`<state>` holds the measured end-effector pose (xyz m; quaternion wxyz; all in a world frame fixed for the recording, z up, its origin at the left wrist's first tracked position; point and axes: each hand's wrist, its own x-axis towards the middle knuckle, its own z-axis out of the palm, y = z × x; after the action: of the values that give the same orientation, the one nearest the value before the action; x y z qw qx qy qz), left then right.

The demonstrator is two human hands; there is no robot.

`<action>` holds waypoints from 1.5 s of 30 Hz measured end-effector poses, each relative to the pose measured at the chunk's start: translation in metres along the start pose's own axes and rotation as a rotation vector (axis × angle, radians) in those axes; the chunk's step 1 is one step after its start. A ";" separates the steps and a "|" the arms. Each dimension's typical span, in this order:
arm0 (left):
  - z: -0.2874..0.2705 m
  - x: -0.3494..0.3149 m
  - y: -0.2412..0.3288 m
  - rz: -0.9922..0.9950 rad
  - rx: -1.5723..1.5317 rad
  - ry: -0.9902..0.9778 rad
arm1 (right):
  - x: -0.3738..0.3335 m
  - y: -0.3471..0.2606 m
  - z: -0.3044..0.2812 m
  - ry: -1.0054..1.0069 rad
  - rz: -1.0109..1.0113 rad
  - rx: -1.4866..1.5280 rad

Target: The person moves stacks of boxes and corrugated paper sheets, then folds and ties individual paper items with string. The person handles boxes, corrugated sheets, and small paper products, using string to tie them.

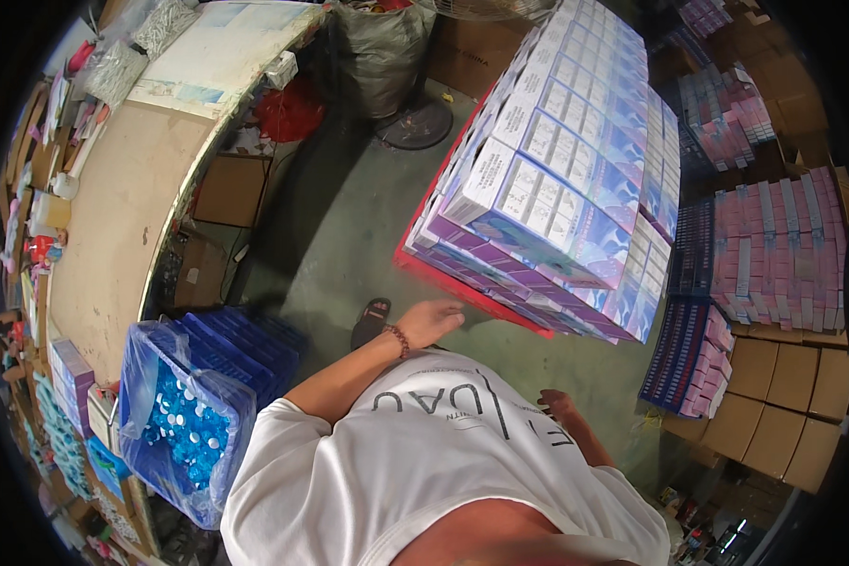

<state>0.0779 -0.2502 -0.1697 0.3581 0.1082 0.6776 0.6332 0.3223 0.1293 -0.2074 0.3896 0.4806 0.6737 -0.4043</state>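
My left hand (431, 322), with a beaded bracelet at the wrist, hangs in front of my body, its fingers loosely bent and nothing seen in them. It is nearest to the red base (481, 300) under a tall stack of boxes (547, 193). These boxes are white, blue and purple, piled in several layers. My right hand (557, 406) hangs low by my other side, below the stack, fingers apart and holding nothing visible. Whether the left hand touches the red base is hard to tell; a small gap seems to lie between them.
At left stands a blue crate (239, 387) lined with clear plastic, holding blue and white pieces (184, 415). A long worktable (113, 198) runs behind it. Pink box stacks (778, 250) and brown cartons (774, 387) line the right. A fan base (415, 125) and sack (380, 57) stand ahead.
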 end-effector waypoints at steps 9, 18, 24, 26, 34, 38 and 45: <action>-0.029 0.014 0.027 0.028 0.140 -0.199 | -0.015 0.005 0.044 -0.073 -0.168 0.154; -0.017 0.010 0.077 0.137 0.085 -0.261 | -0.052 0.016 0.072 0.036 -0.159 0.063; 0.035 0.005 0.084 0.692 0.120 0.482 | -0.026 0.174 0.050 0.195 -0.167 0.245; 0.053 0.015 0.084 0.665 0.012 0.675 | -0.009 0.242 0.041 0.148 -0.088 0.440; 0.124 0.059 0.098 0.579 -0.026 1.086 | -0.031 0.364 -0.096 0.206 0.058 0.605; 0.131 0.078 0.120 0.638 -0.332 1.202 | 0.016 0.300 -0.198 0.267 -0.248 0.564; 0.143 0.112 0.144 0.725 -0.330 1.435 | 0.087 0.104 -0.361 0.418 -0.713 0.104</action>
<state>0.0422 -0.0466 -0.0653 -0.3781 -0.1649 0.5627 0.7164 0.3528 0.5121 -0.1707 0.0551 0.3077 0.8414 -0.4409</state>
